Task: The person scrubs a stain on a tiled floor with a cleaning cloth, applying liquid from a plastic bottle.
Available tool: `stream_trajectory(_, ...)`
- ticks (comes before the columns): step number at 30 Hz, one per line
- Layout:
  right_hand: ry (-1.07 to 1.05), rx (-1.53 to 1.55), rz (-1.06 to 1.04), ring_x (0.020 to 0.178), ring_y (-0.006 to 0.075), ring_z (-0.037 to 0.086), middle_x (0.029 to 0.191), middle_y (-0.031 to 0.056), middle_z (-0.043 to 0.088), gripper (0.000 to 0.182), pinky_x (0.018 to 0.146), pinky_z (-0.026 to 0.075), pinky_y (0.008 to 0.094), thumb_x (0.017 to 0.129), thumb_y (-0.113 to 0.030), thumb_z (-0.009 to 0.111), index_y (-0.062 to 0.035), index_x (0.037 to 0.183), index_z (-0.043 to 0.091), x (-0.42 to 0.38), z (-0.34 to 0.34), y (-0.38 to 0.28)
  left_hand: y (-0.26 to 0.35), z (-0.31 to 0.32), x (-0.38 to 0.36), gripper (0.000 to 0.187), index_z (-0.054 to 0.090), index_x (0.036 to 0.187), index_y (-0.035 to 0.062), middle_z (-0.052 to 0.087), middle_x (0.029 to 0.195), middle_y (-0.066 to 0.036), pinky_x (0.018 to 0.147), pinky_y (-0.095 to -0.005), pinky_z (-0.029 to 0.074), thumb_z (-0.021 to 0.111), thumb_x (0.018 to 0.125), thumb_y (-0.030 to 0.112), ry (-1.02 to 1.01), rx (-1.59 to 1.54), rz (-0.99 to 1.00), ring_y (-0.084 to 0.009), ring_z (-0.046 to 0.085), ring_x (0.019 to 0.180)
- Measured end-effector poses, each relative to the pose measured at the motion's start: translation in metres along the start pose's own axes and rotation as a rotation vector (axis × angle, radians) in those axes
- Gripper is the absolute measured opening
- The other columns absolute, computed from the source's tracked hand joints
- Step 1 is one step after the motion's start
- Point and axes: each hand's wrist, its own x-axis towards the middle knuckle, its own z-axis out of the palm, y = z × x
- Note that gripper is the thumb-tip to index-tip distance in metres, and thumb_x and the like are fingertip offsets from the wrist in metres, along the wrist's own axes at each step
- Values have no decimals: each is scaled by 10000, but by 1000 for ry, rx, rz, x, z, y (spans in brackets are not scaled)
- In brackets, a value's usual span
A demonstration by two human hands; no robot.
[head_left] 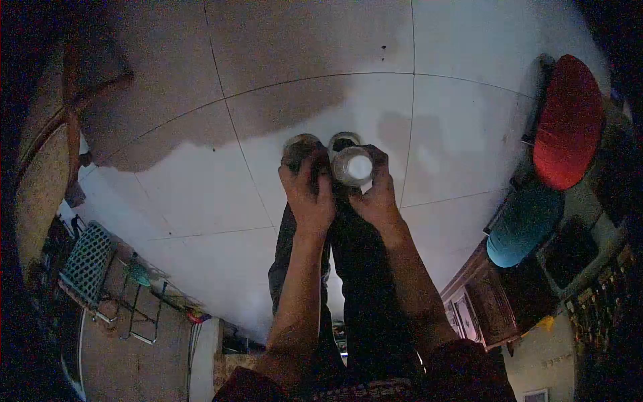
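My right hand [377, 191] is wrapped round a see-through, round container [343, 173] with a bright white disc showing at its top. Close beside it, my left hand [308, 191] has its fingers curled and pointing away from me; what they hold, if anything, is too dark to make out. Just past the hands show two rounded, pale-rimmed shapes, which look like the toes of my left shoe [301, 139] and right shoe [345, 137]. Both forearms reach forward over my dark trousers [365, 268].
Pale floor tiles [254, 134] with a large shadow lie around my feet. On the right are a red cushioned seat [569, 120], a teal one [526, 226] and a wooden cabinet [489, 301]. A wooden chair [70, 114] and a teal basket [88, 251] stand on the left.
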Motion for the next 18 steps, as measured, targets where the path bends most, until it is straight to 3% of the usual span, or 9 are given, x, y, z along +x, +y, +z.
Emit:
stream_trajectory(3,24,134,69,1130,339,621,1247,198,586,884,970,503,415,712,-58,804,-66,1430,288,5,1,28,-6,7,-3,353,625,1242,65,488,1278,-245,1028,-499,401,606,899,144,24,0,1,-440,472,1207)
stream_trajectory(4,61,97,219,1039,347,664,1144,197,642,854,922,528,410,743,-85,808,-67,1427,296,7,2,38,-8,11,-4,357,622,1248,68,483,1287,-247,1037,-499,397,613,904,161,34,2,-45,-442,473,1207)
stream_trajectory(7,113,255,268,1134,342,619,1251,227,592,823,962,513,406,812,-220,814,-54,1432,298,37,11,97,-12,20,-3,370,615,1259,69,471,1311,-255,1056,-499,387,630,916,209,50,-45,-188,-451,470,1214)
stream_trajectory(10,86,-74,320,1102,357,633,1245,222,607,841,931,522,436,826,-318,810,-57,1435,292,82,18,140,-8,17,10,380,612,1250,53,464,1323,-264,1058,-497,390,639,921,241,28,-189,-288,-460,464,1228)
stream_trajectory(13,149,-116,337,1019,411,673,1109,237,676,809,868,541,470,804,-379,804,-58,1373,326,117,28,204,-11,22,8,394,611,1240,32,463,1326,-267,1056,-494,395,646,918,257,16,-250,-291,-461,470,1232)
stream_trajectory(18,14,-278,386,1172,464,585,1272,318,581,1005,997,476,482,781,-526,765,53,1439,275,166,27,259,8,20,17,408,613,1234,24,470,1311,-265,1055,-496,393,653,910,270,16,-252,-420,-454,488,1224)
